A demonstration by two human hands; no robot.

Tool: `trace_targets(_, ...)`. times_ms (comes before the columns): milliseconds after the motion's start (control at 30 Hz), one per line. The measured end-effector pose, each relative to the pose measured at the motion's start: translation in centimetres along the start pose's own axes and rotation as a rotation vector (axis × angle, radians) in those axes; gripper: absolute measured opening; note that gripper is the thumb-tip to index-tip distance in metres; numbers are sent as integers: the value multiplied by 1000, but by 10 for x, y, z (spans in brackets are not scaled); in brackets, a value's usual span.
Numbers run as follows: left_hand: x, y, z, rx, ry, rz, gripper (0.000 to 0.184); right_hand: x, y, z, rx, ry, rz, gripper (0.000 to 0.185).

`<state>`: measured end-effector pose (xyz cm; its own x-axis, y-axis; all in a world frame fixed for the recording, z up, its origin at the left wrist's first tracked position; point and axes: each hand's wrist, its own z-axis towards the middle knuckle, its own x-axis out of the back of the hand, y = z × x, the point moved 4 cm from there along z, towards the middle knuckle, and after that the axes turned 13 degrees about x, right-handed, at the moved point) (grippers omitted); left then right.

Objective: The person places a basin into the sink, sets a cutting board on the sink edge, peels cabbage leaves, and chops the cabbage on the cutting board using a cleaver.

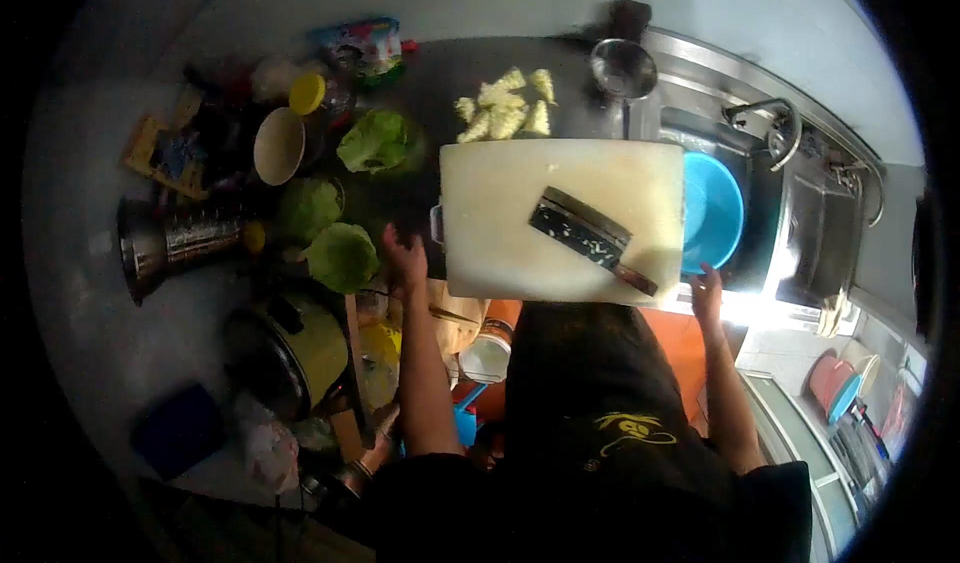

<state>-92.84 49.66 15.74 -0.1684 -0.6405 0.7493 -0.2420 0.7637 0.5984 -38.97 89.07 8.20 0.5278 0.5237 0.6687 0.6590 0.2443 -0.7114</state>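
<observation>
A thick white cutting board lies in front of me. On it rests a cleaver, blade to the upper left, handle towards my right, with small pale bits on the blade. My left hand is off the board's left side, fingers spread, holding nothing. By the lower rim of a blue basin is my right hand, its fingers apart; whether it touches the rim is unclear. Pale yellow, crinkled vegetable pieces are heaped behind the board. Green cabbage-like leaves lie left of my left hand.
A metal sink with a faucet is at the right. A metal bowl stands at the back. On the left are a cream bowl, a yellow-lidded jar and a rice cooker. Below is a white bucket.
</observation>
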Motion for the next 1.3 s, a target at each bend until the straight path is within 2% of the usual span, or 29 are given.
trace_targets(33,20,-22,24,-91,79,92,66,4,13,-4,8,-3,-52,48)
trace_targets(100,65,-68,69,-44,354,137,72,11,25,-16,-16,10,-76,46)
trace_targets(167,127,-65,117,-34,363,75,81,21,11,-24,-78,-11,-103,45)
trace_targets(200,144,-85,160,-38,386,141,85,24,-2,-28,-112,-49,-163,45)
trace_targets(267,173,-112,247,106,234,200,92,24,0,-32,-239,-15,-128,45)
trace_targets(333,182,-117,278,207,65,183,93,22,-24,-36,-338,-14,-94,45)
trace_targets(367,184,-117,284,160,69,163,92,20,-36,-36,-348,-31,-97,42)
trace_targets(467,194,-99,294,11,94,110,89,3,-70,-38,-117,25,-177,39)
trace_targets(533,204,-81,277,-125,96,104,85,-12,-121,-33,-11,81,-116,37)
trace_targets(600,203,-82,210,-300,68,133,80,-32,-157,-31,11,85,-147,36)
trace_targets(667,178,-163,206,-61,51,4,68,-50,-194,-28,106,53,-145,35)
trace_targets(767,169,-132,170,138,-54,274,54,-72,-229,-21,134,18,19,34)
trace_targets(833,174,-97,144,271,-67,10,42,-81,-228,-16,115,13,80,36)
trace_targets(900,173,-85,136,283,-154,-159,34,-83,-241,-12,154,3,15,34)
trace_targets(967,175,-79,133,172,-305,-233,28,-84,-241,-12,127,-1,-3,31)
trace_targets(1067,180,-26,117,48,-381,-331,26,-90,-237,-17,124,5,71,30)
trace_targets(1167,165,2,111,251,-427,-484,32,-96,-255,-21,65,-5,80,29)
trace_targets(1267,134,51,80,501,-352,-477,38,-101,-251,-25,-32,-36,121,31)
trace_targets(1300,118,58,75,351,-436,-367,41,-107,-244,-29,-28,-31,138,31)
